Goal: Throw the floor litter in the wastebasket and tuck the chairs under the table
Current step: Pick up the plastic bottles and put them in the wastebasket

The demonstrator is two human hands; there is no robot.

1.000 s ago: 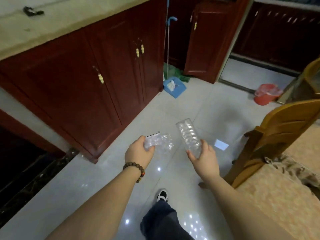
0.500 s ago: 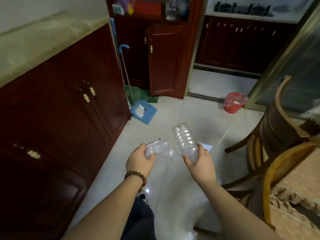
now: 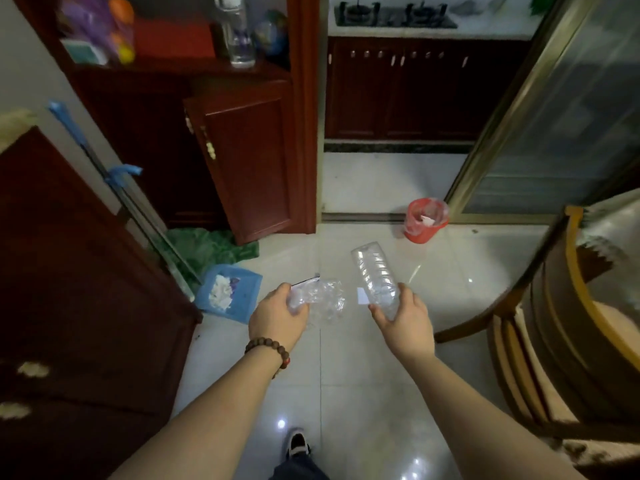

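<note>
My left hand [image 3: 277, 320] grips a crumpled clear plastic bottle [image 3: 325, 301] over the white tile floor. My right hand [image 3: 403, 318] holds a ribbed clear plastic bottle [image 3: 374, 271] by its lower end, pointing away from me. A red wastebasket [image 3: 424, 221] with a plastic liner stands on the floor ahead and to the right, near the sliding door frame. A small white paper scrap [image 3: 362, 295] lies on the tiles between the two bottles. A wooden chair [image 3: 540, 327] stands at the right, beside a table with a lace cloth [image 3: 609, 237].
Dark red cabinets [image 3: 86, 306] line the left side. A blue dustpan [image 3: 230, 294] with white debris, a broom handle [image 3: 114, 188] and a green cloth [image 3: 211, 245] lie by the cabinet corner. A glass sliding door [image 3: 554, 133] stands at the right. My shoe [image 3: 298, 443] is below.
The view has swung right and moved forward; the red wastebasket is now closer and more central. Both hands keep their bottles in the same grip.
</note>
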